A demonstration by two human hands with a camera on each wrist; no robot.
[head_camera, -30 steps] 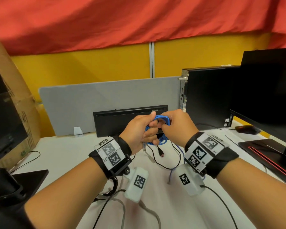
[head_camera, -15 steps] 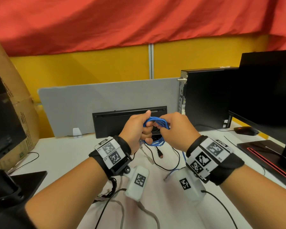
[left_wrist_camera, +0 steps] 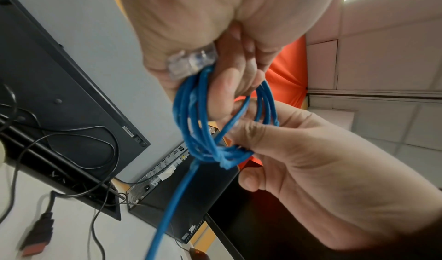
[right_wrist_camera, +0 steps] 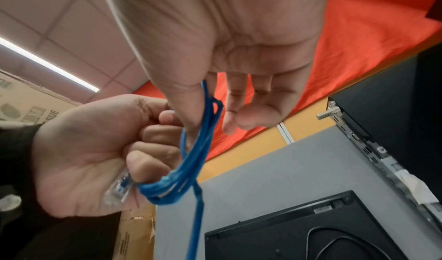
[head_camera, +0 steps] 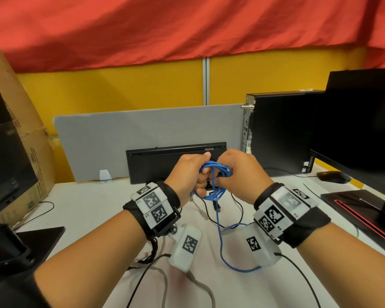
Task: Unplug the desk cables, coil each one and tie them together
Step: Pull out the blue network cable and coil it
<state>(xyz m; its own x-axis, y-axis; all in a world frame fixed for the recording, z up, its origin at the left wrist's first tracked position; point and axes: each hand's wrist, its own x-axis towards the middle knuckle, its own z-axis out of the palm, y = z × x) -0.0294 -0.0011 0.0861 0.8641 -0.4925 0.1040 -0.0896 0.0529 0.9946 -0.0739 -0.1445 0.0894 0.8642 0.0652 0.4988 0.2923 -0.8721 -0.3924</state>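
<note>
Above the middle of the white desk (head_camera: pixel 93 203), the left hand (head_camera: pixel 190 174) is curled into a fist around a small coil of blue cable (head_camera: pixel 217 181), its fingers passing through the loops. The right hand (head_camera: pixel 240 174) meets it from the other side, pinching the coil's far edge between thumb and forefinger while the remaining fingers hang loosely curled. One strand leaves the bottom of the coil and trails down to the desk, curving away between the two wrists. The left wrist view shows what the head view hides: the cable's clear plug (left_wrist_camera: pixel 190 62) is tucked against the left palm, right where the loops gather. The right wrist view shows the same plug (right_wrist_camera: pixel 118 189) poking out below the left little finger, and the right thumb pressed along the loops. Behind the hands, a black keyboard (head_camera: pixel 165 161) leans upright against a grey divider panel (head_camera: pixel 120 138), with a black computer tower (head_camera: pixel 282 132) to its right and a monitor (head_camera: pixel 365 121) beyond that. Thin black cables (head_camera: pixel 236 207) and a red-tipped plug (left_wrist_camera: pixel 36 239) lie loose on the desk. Compared with half a second ago, the hands have barely shifted, and more of the trailing strand now shows on the desk.
</note>
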